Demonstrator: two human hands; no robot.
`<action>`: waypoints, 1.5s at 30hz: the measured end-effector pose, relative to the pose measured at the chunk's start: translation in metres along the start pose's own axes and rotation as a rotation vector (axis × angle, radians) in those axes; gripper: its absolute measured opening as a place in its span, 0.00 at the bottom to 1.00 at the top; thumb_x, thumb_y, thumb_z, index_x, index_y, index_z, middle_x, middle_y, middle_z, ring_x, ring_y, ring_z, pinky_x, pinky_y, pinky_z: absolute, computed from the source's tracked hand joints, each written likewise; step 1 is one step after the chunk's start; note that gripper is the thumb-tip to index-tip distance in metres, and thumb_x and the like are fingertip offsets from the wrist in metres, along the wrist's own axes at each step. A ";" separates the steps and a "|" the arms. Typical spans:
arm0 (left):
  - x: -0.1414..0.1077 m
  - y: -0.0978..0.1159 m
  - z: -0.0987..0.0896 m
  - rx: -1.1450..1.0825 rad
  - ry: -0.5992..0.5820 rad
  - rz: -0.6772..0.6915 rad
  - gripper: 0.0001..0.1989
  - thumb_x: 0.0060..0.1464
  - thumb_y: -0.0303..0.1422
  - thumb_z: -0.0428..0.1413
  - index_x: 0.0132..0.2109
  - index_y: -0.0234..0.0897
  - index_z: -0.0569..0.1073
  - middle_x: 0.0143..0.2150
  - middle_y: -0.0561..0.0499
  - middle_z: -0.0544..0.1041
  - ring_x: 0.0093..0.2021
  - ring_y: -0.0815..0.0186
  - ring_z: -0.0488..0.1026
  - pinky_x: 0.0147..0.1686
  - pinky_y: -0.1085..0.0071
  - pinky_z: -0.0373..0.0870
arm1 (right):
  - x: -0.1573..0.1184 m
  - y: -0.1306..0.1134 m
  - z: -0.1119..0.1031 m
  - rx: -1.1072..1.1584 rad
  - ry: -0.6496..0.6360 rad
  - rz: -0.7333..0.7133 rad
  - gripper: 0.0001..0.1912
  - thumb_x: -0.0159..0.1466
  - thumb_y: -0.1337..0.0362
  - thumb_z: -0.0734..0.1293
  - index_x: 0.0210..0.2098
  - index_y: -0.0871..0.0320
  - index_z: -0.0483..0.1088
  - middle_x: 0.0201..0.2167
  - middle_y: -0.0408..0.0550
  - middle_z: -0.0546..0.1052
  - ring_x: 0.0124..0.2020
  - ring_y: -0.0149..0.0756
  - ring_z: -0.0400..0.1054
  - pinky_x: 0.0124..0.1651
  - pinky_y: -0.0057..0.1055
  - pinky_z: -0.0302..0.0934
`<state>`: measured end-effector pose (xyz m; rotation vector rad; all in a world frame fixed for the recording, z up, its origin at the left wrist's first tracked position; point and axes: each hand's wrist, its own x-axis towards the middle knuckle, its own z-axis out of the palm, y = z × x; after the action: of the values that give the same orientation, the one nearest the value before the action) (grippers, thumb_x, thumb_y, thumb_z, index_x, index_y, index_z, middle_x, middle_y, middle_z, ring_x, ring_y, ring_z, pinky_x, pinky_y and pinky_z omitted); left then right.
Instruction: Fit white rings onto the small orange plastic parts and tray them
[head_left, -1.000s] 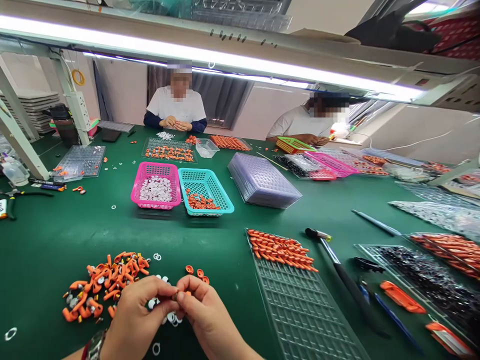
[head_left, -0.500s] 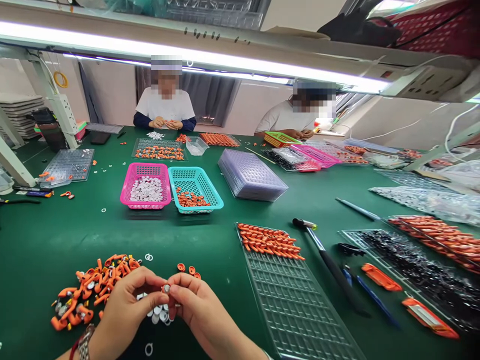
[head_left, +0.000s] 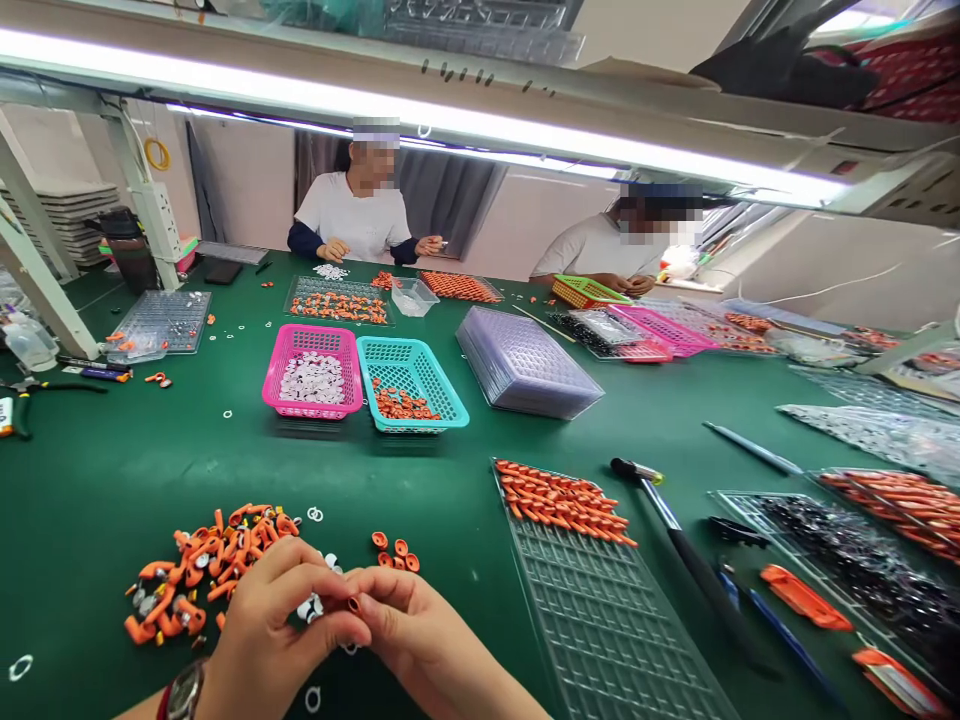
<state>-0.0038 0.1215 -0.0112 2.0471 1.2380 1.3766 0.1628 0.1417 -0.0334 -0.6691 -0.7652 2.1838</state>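
A: What lies on the green worktop (head_left: 420, 480)?
B: A clear compartmented tray (head_left: 600, 610) right of the hands, its far end filled with slim orange parts (head_left: 559, 500), and a pile of curved orange housings (head_left: 214, 555) to their left
A: And the hands?
B: Left hand (head_left: 281, 625) and right hand (head_left: 424, 630) both pinch one small orange-rimmed piece (head_left: 354, 603)
A: What changed?
B: Half a second ago a silvery face showed; now a dark opening, so it's probably been turned, not yet finished with

Five small, round orange plastic caps (head_left: 401, 548), one rectangular turquoise perforated basket (head_left: 409, 368), one black-handled metal hammer (head_left: 688, 556) and two white-shirted people (head_left: 351, 222) are seen.
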 end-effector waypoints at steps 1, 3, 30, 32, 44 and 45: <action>0.000 0.000 0.000 0.012 -0.004 0.006 0.10 0.59 0.41 0.60 0.35 0.40 0.77 0.29 0.54 0.74 0.29 0.69 0.74 0.28 0.77 0.71 | 0.000 0.000 0.000 0.009 -0.002 -0.004 0.15 0.53 0.60 0.79 0.34 0.64 0.80 0.28 0.45 0.78 0.30 0.27 0.69 0.39 0.26 0.61; 0.000 0.000 -0.001 0.024 -0.010 0.015 0.10 0.60 0.41 0.59 0.35 0.40 0.77 0.29 0.54 0.73 0.29 0.69 0.73 0.28 0.76 0.71 | 0.001 0.000 0.000 0.048 -0.010 -0.021 0.14 0.54 0.60 0.79 0.34 0.63 0.78 0.28 0.45 0.78 0.29 0.28 0.70 0.38 0.27 0.64; 0.001 0.006 -0.008 0.132 0.061 0.362 0.07 0.62 0.21 0.55 0.45 0.32 0.77 0.31 0.49 0.74 0.32 0.65 0.68 0.31 0.69 0.70 | 0.003 0.007 0.006 0.117 0.019 -0.193 0.09 0.50 0.63 0.80 0.30 0.58 0.82 0.22 0.45 0.80 0.23 0.28 0.73 0.24 0.21 0.68; 0.001 0.007 -0.007 0.141 0.068 0.369 0.07 0.63 0.22 0.55 0.44 0.32 0.77 0.31 0.49 0.75 0.32 0.65 0.69 0.31 0.69 0.71 | 0.003 0.009 0.006 0.109 0.035 -0.209 0.09 0.50 0.62 0.81 0.29 0.57 0.82 0.22 0.45 0.80 0.23 0.28 0.72 0.23 0.21 0.67; 0.003 0.009 -0.009 0.166 0.033 0.327 0.06 0.65 0.25 0.53 0.43 0.35 0.75 0.32 0.49 0.76 0.33 0.65 0.71 0.33 0.67 0.71 | 0.001 0.012 0.006 0.096 0.073 -0.229 0.08 0.49 0.62 0.81 0.27 0.56 0.81 0.26 0.44 0.80 0.24 0.30 0.72 0.22 0.23 0.67; 0.004 0.009 -0.009 0.169 0.043 0.326 0.06 0.64 0.24 0.53 0.43 0.35 0.75 0.31 0.49 0.76 0.32 0.65 0.71 0.33 0.66 0.70 | 0.001 0.012 0.006 0.100 0.071 -0.228 0.08 0.49 0.63 0.81 0.28 0.57 0.81 0.26 0.44 0.80 0.24 0.30 0.72 0.23 0.23 0.68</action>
<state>-0.0073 0.1179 0.0017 2.4341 1.1058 1.5060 0.1531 0.1334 -0.0380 -0.5761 -0.6569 1.9668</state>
